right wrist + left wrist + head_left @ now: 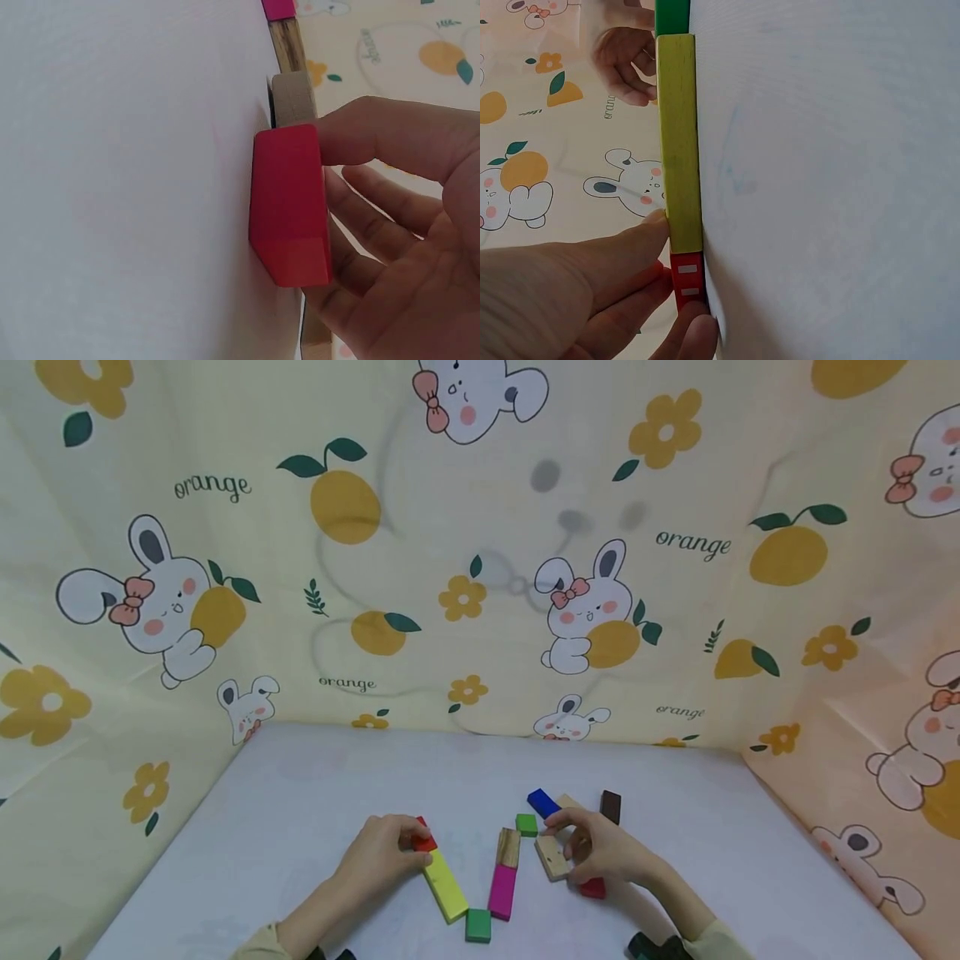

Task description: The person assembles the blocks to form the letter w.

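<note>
Blue block [543, 802] and dark block [611, 807] lie beyond right hand [602, 847].

Cream backdrop [465, 518] (bunny-printed), white tabletop [315, 785]

In the head view, the left forearm [321, 914] slants up from the lower left to the left hand [382, 850], its thumb and fingers bent into a pinch. The right forearm [681, 897] slants up from the lower right; the right hand [603, 850] arches, thumb and index finger curved toward each other.
</note>
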`<state>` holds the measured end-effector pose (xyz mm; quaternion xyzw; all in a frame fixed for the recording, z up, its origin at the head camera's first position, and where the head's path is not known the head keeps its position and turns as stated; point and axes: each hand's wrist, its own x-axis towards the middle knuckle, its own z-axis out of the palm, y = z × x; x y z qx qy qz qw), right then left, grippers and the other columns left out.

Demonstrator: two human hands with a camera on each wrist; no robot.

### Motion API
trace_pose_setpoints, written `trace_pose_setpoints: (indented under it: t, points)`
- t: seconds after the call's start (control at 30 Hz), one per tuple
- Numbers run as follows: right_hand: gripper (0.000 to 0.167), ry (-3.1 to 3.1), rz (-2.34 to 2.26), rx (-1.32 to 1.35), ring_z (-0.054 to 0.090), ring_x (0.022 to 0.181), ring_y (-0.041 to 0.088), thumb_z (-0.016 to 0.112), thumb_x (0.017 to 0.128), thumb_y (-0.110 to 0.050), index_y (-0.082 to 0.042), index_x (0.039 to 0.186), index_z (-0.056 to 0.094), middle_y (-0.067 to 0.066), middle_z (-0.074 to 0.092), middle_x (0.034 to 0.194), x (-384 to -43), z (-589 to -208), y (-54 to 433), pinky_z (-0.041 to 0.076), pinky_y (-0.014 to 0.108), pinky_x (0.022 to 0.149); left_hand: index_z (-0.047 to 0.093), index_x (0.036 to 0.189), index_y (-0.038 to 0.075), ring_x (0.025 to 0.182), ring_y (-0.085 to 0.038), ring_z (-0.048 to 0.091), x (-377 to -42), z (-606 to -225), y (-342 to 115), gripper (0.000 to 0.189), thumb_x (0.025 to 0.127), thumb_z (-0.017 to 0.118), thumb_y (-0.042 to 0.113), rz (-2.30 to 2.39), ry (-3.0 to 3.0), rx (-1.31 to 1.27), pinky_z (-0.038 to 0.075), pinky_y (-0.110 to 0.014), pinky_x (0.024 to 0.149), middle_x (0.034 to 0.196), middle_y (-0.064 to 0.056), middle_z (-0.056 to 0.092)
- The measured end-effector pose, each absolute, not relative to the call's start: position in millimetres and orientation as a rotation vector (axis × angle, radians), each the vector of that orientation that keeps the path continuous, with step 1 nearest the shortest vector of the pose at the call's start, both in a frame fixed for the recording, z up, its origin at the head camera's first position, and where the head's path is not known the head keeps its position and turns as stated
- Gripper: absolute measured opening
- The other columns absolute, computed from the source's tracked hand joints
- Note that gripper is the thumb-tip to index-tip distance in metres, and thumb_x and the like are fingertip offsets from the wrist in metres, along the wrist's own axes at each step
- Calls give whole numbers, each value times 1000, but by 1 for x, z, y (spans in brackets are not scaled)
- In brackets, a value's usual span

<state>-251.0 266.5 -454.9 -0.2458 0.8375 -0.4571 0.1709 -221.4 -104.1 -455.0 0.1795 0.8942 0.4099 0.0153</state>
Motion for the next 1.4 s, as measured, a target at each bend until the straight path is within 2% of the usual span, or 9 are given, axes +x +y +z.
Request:
trace_pose_setpoints:
  t: [0.43, 0.67, 1.4]
  points:
    - [69, 2372, -1339, -675, 58, 92, 35, 86, 71, -2, -1, 132, 53, 11, 62, 120, -253, -457, 268, 53, 33, 72, 76, 99, 11, 85, -17, 59, -224, -459, -104, 23, 78, 84, 16, 1233, 2806, 519, 51, -42, 80, 91, 7, 68]
    - [66, 2380, -1339, -634, 59, 91, 33, 87, 72, -3, -1, 130, 56, 10, 63, 118, -254, -456, 269, 53, 31, 70, 76, 98, 12, 81, -14, 58, -225, -462, -104, 22, 78, 84, 16, 1230, 2807, 518, 51, -41, 78, 89, 8, 68]
    - [65, 2385, -1351, -608, 59, 89, 33, 87, 71, -2, 0, 129, 56, 11, 63, 116, -254, -456, 269, 53, 32, 70, 76, 98, 12, 79, -13, 57, -224, -460, -103, 23, 78, 84, 16, 1226, 2803, 505, 51, -39, 77, 88, 8, 68]
